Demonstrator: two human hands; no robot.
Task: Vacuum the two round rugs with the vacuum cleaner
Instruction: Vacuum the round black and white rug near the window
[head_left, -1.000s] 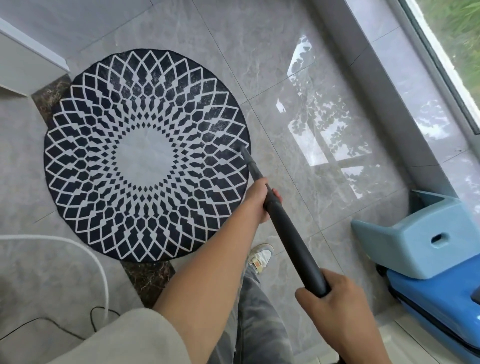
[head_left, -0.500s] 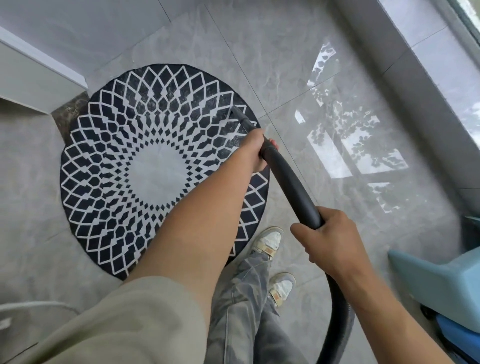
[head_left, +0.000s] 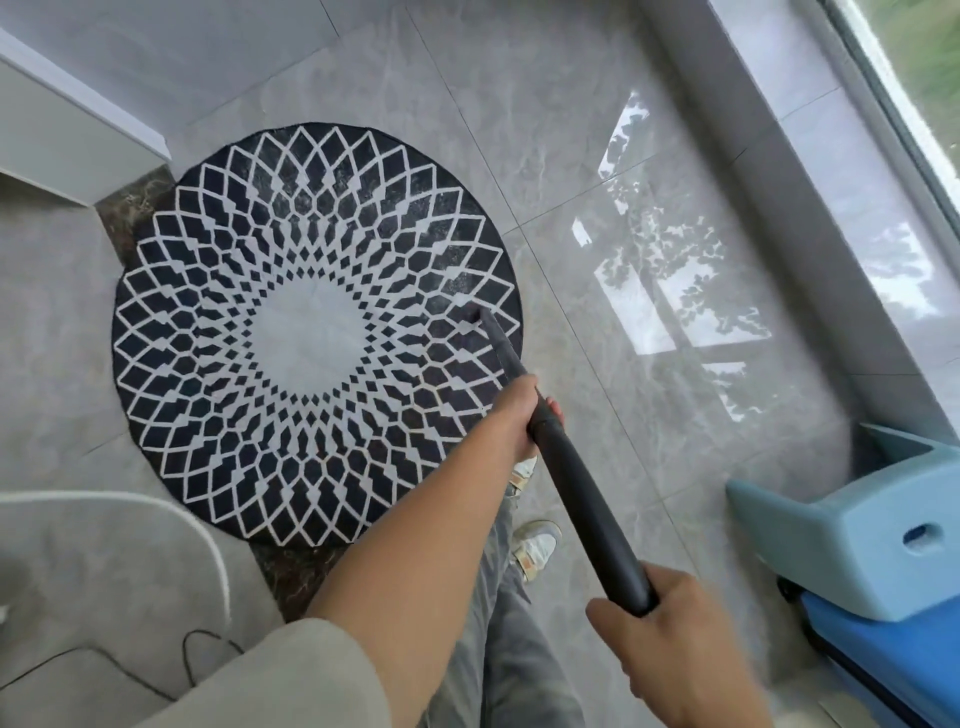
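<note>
A round black rug (head_left: 311, 338) with a white diamond pattern and a pale centre lies on the grey tile floor. The black vacuum wand (head_left: 582, 483) slants from lower right up to its nozzle tip, which touches the rug near its right edge. My left hand (head_left: 522, 415) grips the wand partway down. My right hand (head_left: 670, 639) grips its lower end. The blue vacuum cleaner body (head_left: 872, 551) stands on the floor at the right. Only one rug is in view.
A white cabinet corner (head_left: 78, 140) juts in at the upper left beside the rug. A white hose (head_left: 171, 514) and a thin black cable (head_left: 192, 660) lie at the lower left. A window sill (head_left: 831, 171) runs along the right. My shoes (head_left: 535, 545) stand below the rug.
The nozzle tip has slid from the rug's upper right part down toward its right edge. Both hands have drawn the wand back toward me, and the view has swung right.
</note>
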